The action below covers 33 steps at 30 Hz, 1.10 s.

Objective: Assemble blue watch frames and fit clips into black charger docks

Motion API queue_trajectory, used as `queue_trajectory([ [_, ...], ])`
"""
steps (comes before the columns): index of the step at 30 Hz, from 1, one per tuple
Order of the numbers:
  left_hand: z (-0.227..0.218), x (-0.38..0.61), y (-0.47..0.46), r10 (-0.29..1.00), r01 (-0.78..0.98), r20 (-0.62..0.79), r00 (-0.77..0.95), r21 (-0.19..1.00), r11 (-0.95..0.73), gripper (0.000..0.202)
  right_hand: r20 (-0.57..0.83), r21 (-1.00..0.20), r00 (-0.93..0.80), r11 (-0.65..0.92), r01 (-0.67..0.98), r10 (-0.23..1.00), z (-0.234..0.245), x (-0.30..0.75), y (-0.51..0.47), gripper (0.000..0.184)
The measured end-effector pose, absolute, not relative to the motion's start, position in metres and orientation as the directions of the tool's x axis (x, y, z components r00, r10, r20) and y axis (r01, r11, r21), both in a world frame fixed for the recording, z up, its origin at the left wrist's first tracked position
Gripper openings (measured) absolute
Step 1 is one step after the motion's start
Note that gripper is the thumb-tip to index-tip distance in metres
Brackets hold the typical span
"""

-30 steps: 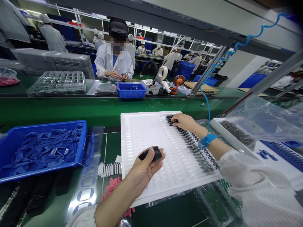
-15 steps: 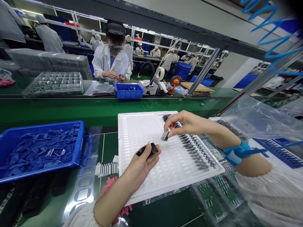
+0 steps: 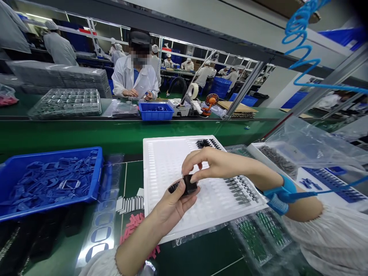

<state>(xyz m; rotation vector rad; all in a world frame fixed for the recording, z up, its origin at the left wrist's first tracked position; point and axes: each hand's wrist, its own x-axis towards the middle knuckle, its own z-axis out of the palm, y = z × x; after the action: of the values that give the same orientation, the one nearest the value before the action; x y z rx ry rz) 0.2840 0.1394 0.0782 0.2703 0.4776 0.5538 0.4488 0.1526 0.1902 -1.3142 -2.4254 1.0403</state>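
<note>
My left hand is closed around a small black plastic housing, thumb on its near side, above a white tray. My right hand reaches over from the right, thumb and fingertips pinched at the housing's upper edge. Whatever those fingertips hold is hidden by the hand and the housing. Rows of small black and silver parts lie in the right side of the tray, partly covered by my right forearm. A blue strap with a cord circles my right wrist.
On the left stands a blue bin of blue plastic frames. White-grey strips and pink pieces lie beside the tray. Green circuit boards are at the lower right. Opposite, a person works behind a small blue bin.
My right hand has moved left and down to the black housing. The small silver-and-black part it pinched is now out of sight. My left hand has tilted the housing slightly.
</note>
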Motion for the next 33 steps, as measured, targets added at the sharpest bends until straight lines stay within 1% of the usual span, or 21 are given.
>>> queue_trajectory([
  [3,0.079,0.283,0.137,0.549,-0.468,-0.354,0.757,0.294,0.834,0.024,-0.132,-0.707,-0.548,0.309,0.637,0.826,0.188,0.444,0.145,0.025],
  [4,0.079,0.283,0.136,0.556,-0.484,-0.357,0.751,0.275,0.831,0.023,-0.123,-0.715,-0.532,0.298,0.633,0.838,0.188,0.442,0.142,0.029],
  [5,0.08,0.282,0.136,0.565,-0.501,-0.362,0.742,0.26,0.825,0.021,-0.109,-0.712,-0.524,0.301,0.635,0.845,0.188,0.44,0.139,0.037],
  [7,0.081,0.28,0.133,0.576,-0.521,-0.367,0.73,0.247,0.817,0.02,-0.086,-0.652,-0.526,0.352,0.672,0.846,0.189,0.434,0.134,0.061],
  [8,0.082,0.279,0.132,0.577,-0.521,-0.362,0.732,0.248,0.817,0.021,-0.088,-0.591,-0.535,0.388,0.707,0.84,0.189,0.429,0.133,0.072],
  [9,0.082,0.278,0.131,0.578,-0.519,-0.351,0.737,0.253,0.816,0.023,-0.093,-0.517,-0.545,0.428,0.742,0.833,0.189,0.424,0.132,0.077],
  [10,0.082,0.277,0.13,0.579,-0.518,-0.332,0.745,0.26,0.815,0.025,-0.102,-0.439,-0.555,0.464,0.77,0.826,0.189,0.419,0.131,0.077],
  [12,0.083,0.274,0.127,0.591,-0.529,-0.288,0.754,0.269,0.805,0.027,-0.12,-0.311,-0.572,0.516,0.798,0.811,0.188,0.407,0.13,0.066],
  [15,0.085,0.266,0.123,0.618,-0.562,-0.251,0.745,0.263,0.785,0.02,-0.137,-0.203,-0.593,0.563,0.801,0.794,0.187,0.39,0.129,0.042],
  [16,0.086,0.263,0.122,0.628,-0.574,-0.249,0.737,0.26,0.777,0.017,-0.139,-0.185,-0.595,0.569,0.801,0.792,0.187,0.385,0.128,0.037],
  [17,0.088,0.259,0.121,0.641,-0.588,-0.248,0.727,0.259,0.767,0.016,-0.139,-0.175,-0.593,0.57,0.803,0.793,0.188,0.38,0.127,0.037],
  [18,0.089,0.255,0.12,0.653,-0.601,-0.25,0.715,0.258,0.756,0.016,-0.139,-0.172,-0.586,0.563,0.808,0.799,0.188,0.376,0.126,0.042],
  [21,0.091,0.241,0.117,0.672,-0.625,-0.255,0.695,0.248,0.74,0.021,-0.142,-0.191,-0.555,0.527,0.828,0.82,0.188,0.361,0.125,0.067],
  [22,0.09,0.236,0.116,0.672,-0.628,-0.254,0.696,0.239,0.741,0.022,-0.148,-0.202,-0.555,0.524,0.827,0.819,0.187,0.355,0.125,0.072],
  [23,0.089,0.23,0.115,0.674,-0.634,-0.252,0.695,0.229,0.739,0.022,-0.157,-0.212,-0.562,0.528,0.822,0.812,0.186,0.349,0.125,0.074],
  [25,0.086,0.216,0.111,0.686,-0.653,-0.251,0.683,0.211,0.727,0.024,-0.164,-0.221,-0.592,0.555,0.802,0.789,0.181,0.334,0.125,0.071],
  [27,0.082,0.2,0.108,0.706,-0.675,-0.264,0.658,0.211,0.708,0.028,-0.115,-0.207,-0.62,0.592,0.779,0.776,0.175,0.319,0.123,0.065],
  [30,0.075,0.172,0.102,0.734,-0.7,-0.283,0.617,0.227,0.677,0.034,0.067,-0.172,-0.658,0.659,0.732,0.75,0.163,0.294,0.117,0.061],
  [31,0.073,0.163,0.1,0.744,-0.708,-0.285,0.605,0.234,0.666,0.035,0.131,-0.168,-0.665,0.678,0.716,0.735,0.16,0.286,0.115,0.056],
  [33,0.07,0.145,0.096,0.765,-0.725,-0.284,0.578,0.251,0.641,0.037,0.23,-0.172,-0.675,0.712,0.68,0.701,0.154,0.27,0.109,0.041],
])
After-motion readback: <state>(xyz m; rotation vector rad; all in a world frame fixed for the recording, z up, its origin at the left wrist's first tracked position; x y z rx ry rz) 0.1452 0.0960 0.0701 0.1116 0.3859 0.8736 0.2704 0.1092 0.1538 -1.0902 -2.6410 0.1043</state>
